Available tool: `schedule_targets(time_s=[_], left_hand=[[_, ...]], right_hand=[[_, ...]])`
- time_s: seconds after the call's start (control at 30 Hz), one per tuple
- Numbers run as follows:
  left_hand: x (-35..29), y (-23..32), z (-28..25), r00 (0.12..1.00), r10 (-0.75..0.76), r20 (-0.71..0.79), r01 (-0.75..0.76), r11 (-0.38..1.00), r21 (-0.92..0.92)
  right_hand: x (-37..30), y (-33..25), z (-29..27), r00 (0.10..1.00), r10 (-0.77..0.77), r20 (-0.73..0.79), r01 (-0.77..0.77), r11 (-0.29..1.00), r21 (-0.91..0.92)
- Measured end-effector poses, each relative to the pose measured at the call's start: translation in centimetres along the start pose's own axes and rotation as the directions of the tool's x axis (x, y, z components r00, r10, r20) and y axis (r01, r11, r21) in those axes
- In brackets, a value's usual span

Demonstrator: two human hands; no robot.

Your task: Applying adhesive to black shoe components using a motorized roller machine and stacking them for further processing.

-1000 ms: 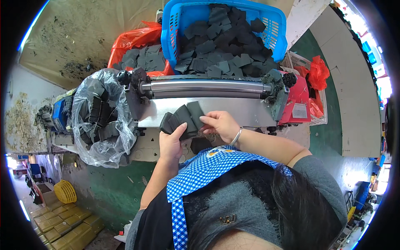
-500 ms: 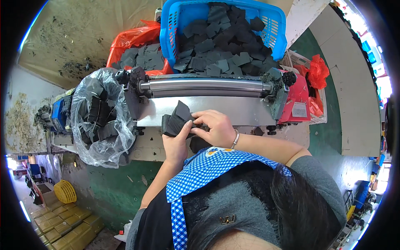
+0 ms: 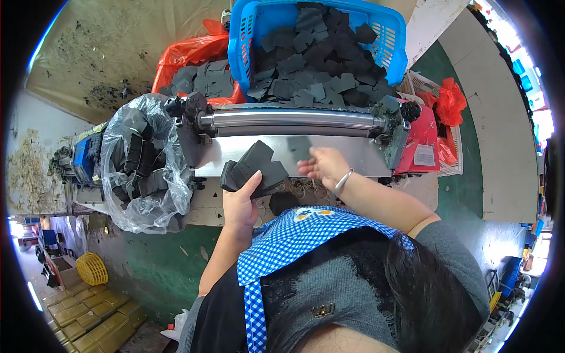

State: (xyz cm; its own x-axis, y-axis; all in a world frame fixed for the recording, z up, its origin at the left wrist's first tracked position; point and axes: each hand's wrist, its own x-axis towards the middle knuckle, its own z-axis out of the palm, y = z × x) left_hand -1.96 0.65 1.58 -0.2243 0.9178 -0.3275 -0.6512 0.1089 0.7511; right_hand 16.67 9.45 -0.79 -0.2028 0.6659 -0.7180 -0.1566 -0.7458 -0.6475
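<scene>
My left hand is closed around a fanned stack of thin black sheet pieces, thumb on top, over the near edge of the metal plate. To its right, my right hand is slightly blurred, its fingertips at the right edge of a single dark sheet piece over the plate. That piece is smeared by motion, and the pinch on it shows only roughly. Just beyond lies the steel roller of a machine. A dark piece sits below the stack, near my apron.
A blue basket heaped with black pieces stands behind the roller, beside a red bag of similar pieces. On the left is a clear plastic bag with black stacks. The machine's red end housing and a white crate are at right.
My right hand has left the stack and moved right, with one dark piece now over the plate by its fingertips. My left hand still holds the stack, now more fanned out.
</scene>
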Motion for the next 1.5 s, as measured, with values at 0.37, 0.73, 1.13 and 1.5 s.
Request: schedule_targets(time_s=[0.37,0.73,1.13,1.5], left_hand=[[1.0,-1.7,-1.4,0.997,0.009,-0.075,0.004,0.984,0.179],[0.2,-1.9,0.9,0.996,-0.089,-0.009,0.09,0.994,0.063],[1.4,-1.1,-1.6,0.99,0.131,-0.048,-0.111,0.948,0.3],[1.9,-2.0,-0.9,0.991,0.117,-0.061,-0.087,0.926,0.368]], right_hand=[[0.3,0.2,-0.8,0.991,-0.04,0.125,0.061,0.984,-0.169],[-2.6,1.3,2.3,0.67,-0.54,0.509,0.725,0.33,-0.604],[2.0,0.3,-0.5,1.0,-0.006,0.03,0.006,1.0,0.002],[0.7,0.5,0.8,0.988,-0.015,0.152,0.025,0.997,-0.069]])
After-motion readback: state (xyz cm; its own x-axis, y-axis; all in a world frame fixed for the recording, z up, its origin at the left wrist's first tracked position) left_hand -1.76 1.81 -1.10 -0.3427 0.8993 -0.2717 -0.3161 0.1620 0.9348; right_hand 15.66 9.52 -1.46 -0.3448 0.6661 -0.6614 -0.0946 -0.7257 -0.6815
